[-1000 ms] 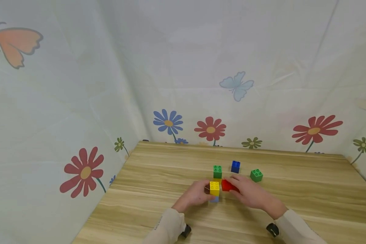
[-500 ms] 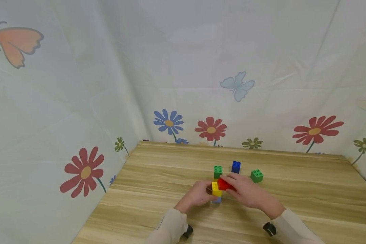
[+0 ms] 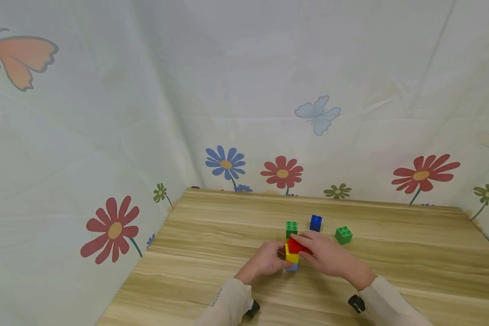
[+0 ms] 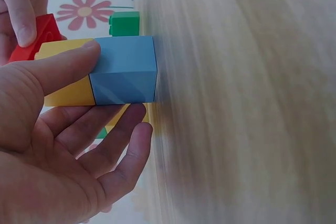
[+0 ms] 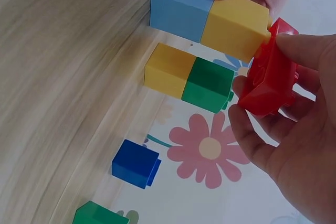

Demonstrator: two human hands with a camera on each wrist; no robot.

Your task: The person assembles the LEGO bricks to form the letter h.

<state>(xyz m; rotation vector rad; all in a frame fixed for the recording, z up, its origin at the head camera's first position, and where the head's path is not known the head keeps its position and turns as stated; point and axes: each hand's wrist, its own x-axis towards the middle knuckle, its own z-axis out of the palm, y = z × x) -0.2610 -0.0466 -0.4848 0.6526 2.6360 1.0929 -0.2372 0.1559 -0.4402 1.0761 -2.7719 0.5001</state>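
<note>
My left hand (image 3: 266,259) holds a two-block stack on the table: a yellow toy building block (image 4: 65,72) on top of a light blue one (image 4: 125,69). Its thumb lies along the near face, with the fingers behind. In my right hand (image 3: 328,253) a longer red block (image 5: 270,74) is pinched between thumb and fingers. Over the yellow block's studs the red block sits tilted, its hollow underside toward them and one end overhanging to the right. Contact between them seems to be at one edge; the right wrist view does not show a full fit.
Just behind the held stack stands a second stack, a green block (image 3: 291,228) on a yellow block (image 5: 169,68). Farther back is a dark blue block (image 3: 315,222), with a single green block (image 3: 344,235) to its right. A floral cloth (image 3: 244,113) hangs behind the wooden table (image 3: 212,226).
My right hand has brought the red block leftward from beside the stack to over the top of the yellow block. The left hand and its stack have shifted slightly right.
</note>
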